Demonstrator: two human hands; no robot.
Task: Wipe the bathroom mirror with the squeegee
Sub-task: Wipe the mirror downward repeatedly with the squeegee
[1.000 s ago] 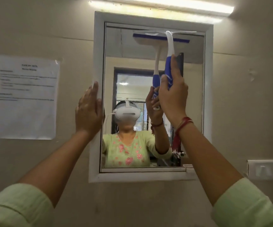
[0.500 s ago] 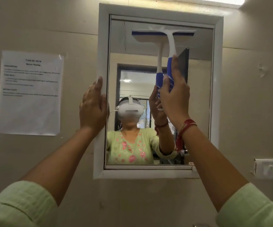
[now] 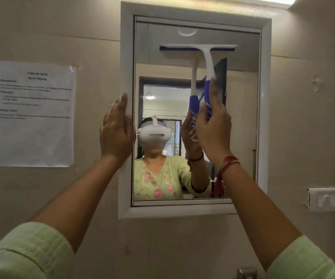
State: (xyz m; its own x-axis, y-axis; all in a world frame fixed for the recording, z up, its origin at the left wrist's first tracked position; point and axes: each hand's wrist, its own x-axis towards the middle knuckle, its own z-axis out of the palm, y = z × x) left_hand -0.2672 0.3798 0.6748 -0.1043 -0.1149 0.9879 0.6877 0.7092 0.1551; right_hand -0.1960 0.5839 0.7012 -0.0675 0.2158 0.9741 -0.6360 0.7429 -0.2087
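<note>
Gripping: your right hand [image 3: 212, 125] is closing around the squeegee [image 3: 207, 63] handle | left hand [image 3: 116, 135] is pressing flat, fingers together, on the mirror [image 3: 243, 117] frame | blade is sitting high on the glass | risk: uneven pressure is likely leaving streaks

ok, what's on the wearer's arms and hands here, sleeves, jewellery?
Pale green fabric sleeves pushed up near the elbows on both arms. Right hand: red and orange thread bands at the wrist. Left hand: a thin ring on one finger. No gloves.
</note>
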